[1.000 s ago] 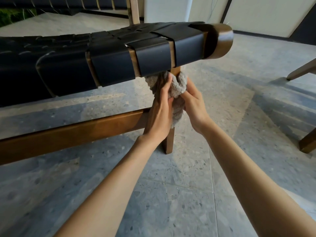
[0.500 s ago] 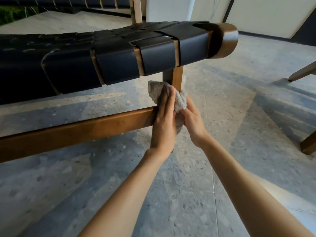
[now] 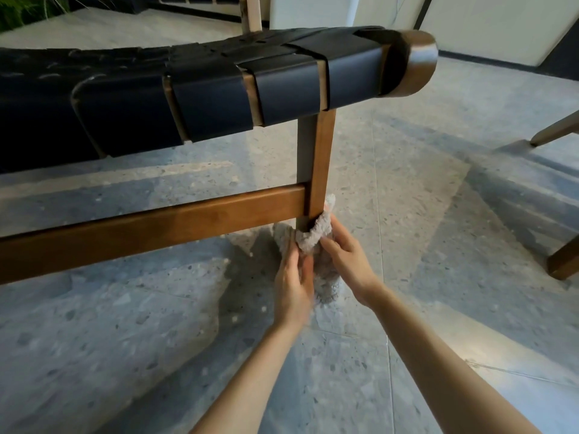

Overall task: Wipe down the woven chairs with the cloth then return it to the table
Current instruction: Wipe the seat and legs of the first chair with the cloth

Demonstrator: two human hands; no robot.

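A woven chair (image 3: 219, 98) with black straps over a brown wooden frame fills the upper left. Its front leg (image 3: 319, 164) drops to the floor, joined by a wooden crossbar (image 3: 156, 227). A fluffy grey cloth (image 3: 316, 236) is wrapped around the lower end of that leg. My left hand (image 3: 294, 280) grips the cloth from the left side. My right hand (image 3: 347, 258) grips it from the right, fingers curled over the fabric. The bottom of the leg is hidden behind the cloth and my hands.
Grey speckled stone floor (image 3: 407, 189) lies all around. The wooden legs of another chair (image 3: 560, 264) stand at the right edge. A pale wall panel (image 3: 488, 23) runs along the back, and some greenery (image 3: 28, 10) shows at the top left.
Both hands have slid the cloth down the chair leg, from just under the woven seat to below the crossbar near the floor.
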